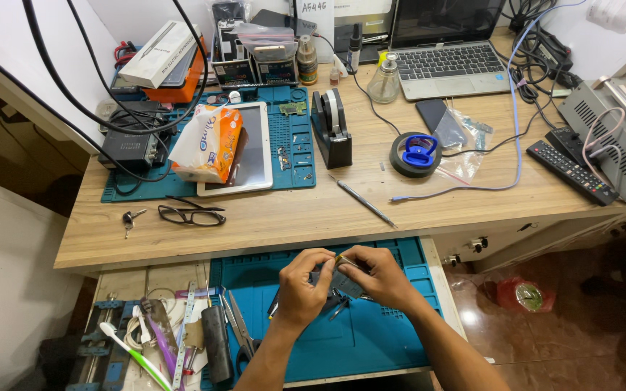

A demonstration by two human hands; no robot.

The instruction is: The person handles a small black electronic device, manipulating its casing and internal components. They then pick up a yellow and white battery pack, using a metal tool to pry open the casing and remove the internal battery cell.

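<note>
Spreading under both hands, the blue silicone work mat (371,340) fills the pull-out shelf. Above it, the left hand (300,289) and right hand (382,276) pinch a small dark flat part (340,279), probably light, thin and fragile; edges look the safest hold.

Small dark flat part (336,279), pinched between fingertips of both hands, raised just above blue work mat. Left hand (300,289) gripping left edge, right hand (380,275) gripping right edge. Thin yellowish tool tip (343,258) at top of grip, touching part. Part mostly hidden by fingers; exact shape unclear.
</note>
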